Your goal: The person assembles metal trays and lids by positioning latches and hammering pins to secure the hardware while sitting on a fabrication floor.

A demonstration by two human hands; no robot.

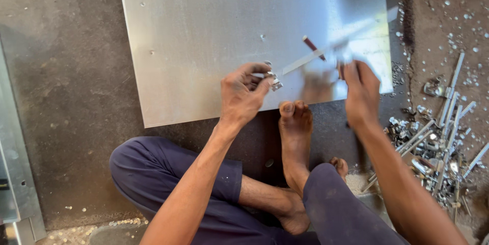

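At the sheet's (204, 31) near edge, 6 o'clock, the left hand (243, 94) pinches a small bracket (274, 83). At 3 o'clock, the right hand (360, 92) grips a blurred tool (326, 51). Risk: a toe (288, 108) touches the edge; a slip could cut.

Pretty bright daylight here, and it seems to come from the upper right, since the metal sheet (204, 31) blows out into a pale glare patch near its right edge while the floor (61, 97) off to my left stays dull and darker. My right hand (360, 92) and the thin tool (326, 54) it holds are smeared with motion blur, but my left hand (244, 92) looks fairly sharp. There's a soft reflection of my foot (295, 133) in the sheet, and the corners go a bit soft.
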